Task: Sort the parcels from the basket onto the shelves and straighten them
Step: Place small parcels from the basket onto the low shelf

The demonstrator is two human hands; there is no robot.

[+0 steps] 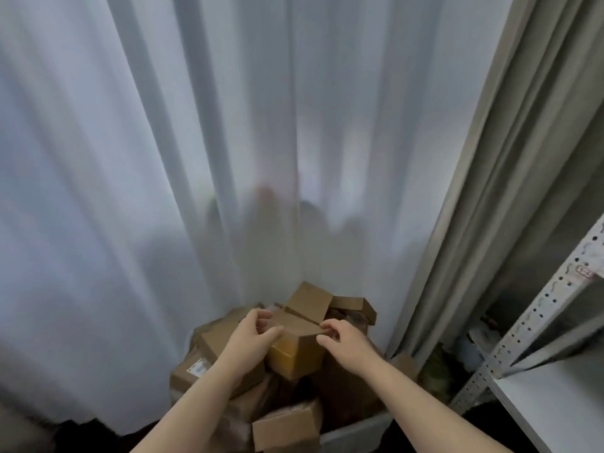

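A heap of brown cardboard parcels fills a basket (356, 426) low in the middle of the view. On top sits a small brown parcel (295, 349) with a yellowish side. My left hand (251, 338) grips its left edge, thumb on the near face and fingers over the top. My right hand (340, 338) pinches its right top corner. Another box (309, 300) lies just behind it, and a box with a white label (196, 371) lies to the left under my left forearm.
A white sheer curtain (163, 158) hangs right behind the heap, with a beige drape (510, 191) to its right. A white metal shelf unit (555, 407) with perforated posts stands at the right edge. A further parcel (287, 428) lies at the heap's near side.
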